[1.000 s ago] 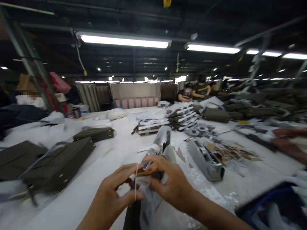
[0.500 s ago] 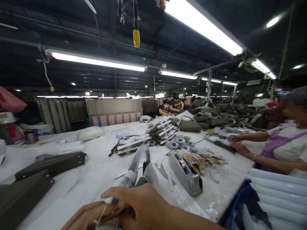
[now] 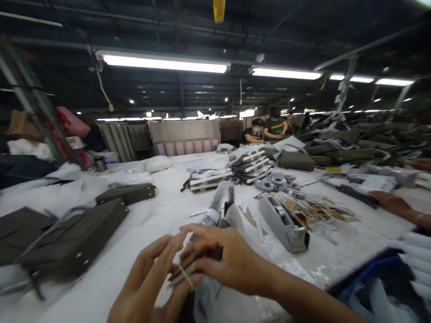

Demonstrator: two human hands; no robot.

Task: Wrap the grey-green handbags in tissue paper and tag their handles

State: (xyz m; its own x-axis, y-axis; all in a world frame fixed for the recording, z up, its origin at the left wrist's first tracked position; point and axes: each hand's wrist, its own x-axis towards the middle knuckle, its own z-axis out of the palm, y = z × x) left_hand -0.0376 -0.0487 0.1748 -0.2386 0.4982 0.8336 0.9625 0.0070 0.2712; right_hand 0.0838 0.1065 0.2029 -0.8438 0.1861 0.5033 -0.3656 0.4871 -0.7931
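My left hand (image 3: 148, 278) and my right hand (image 3: 232, 258) come together low in the middle of the head view. Between their fingertips is a small brown-and-pale layered bundle (image 3: 178, 274), with a thin cream band (image 3: 186, 276) looped round it. Both hands are closed on this bundle, the right from above and the left from its near side. My fingers cover much of it, so its exact kind is unclear. Just behind the hands rises a grey strap (image 3: 220, 197) wrapped in clear plastic. A grey tape dispenser (image 3: 284, 224) stands to the right of my right hand.
Dark olive bags (image 3: 77, 233) lie at left on the white table (image 3: 148, 233). Brown paper pieces (image 3: 313, 208) are heaped beyond the dispenser, near coiled grey straps (image 3: 276, 181) and stacked olive straps (image 3: 249, 166). At right, a co-worker's hand (image 3: 390, 202) touches a dark strap.
The camera view has turned left and tipped down, so things sit further right and higher. My hands are raised more into view, and the banded bundle between them now shows more clearly.
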